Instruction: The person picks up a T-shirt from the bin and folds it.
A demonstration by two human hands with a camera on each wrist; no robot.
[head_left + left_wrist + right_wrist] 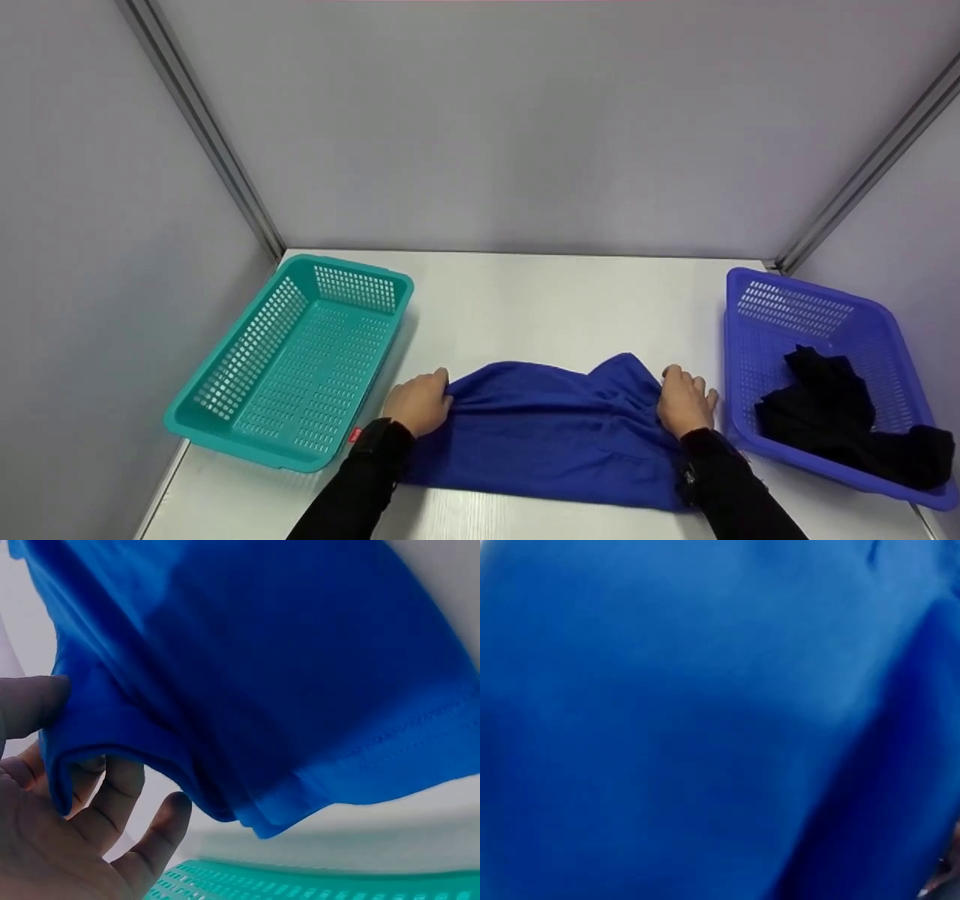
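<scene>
Pinching the blue garment (555, 442) at its left edge with the left hand (418, 403), outer fingers (157, 840) parted. Gripping the right edge with the right hand (685, 403), fingers curled (exact pinch hidden). Stretched over the white table (525, 300) between teal basket (315, 360) and violet basket (765, 352).

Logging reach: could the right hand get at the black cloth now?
Probably yes: the right hand is beside the open-topped purple basket and nothing covers the black cloth, though that hand would likely first have to release the blue fabric.

Blue garment (540, 442), rumpled, stitched hem, spread over white tabletop (555, 307)
</scene>
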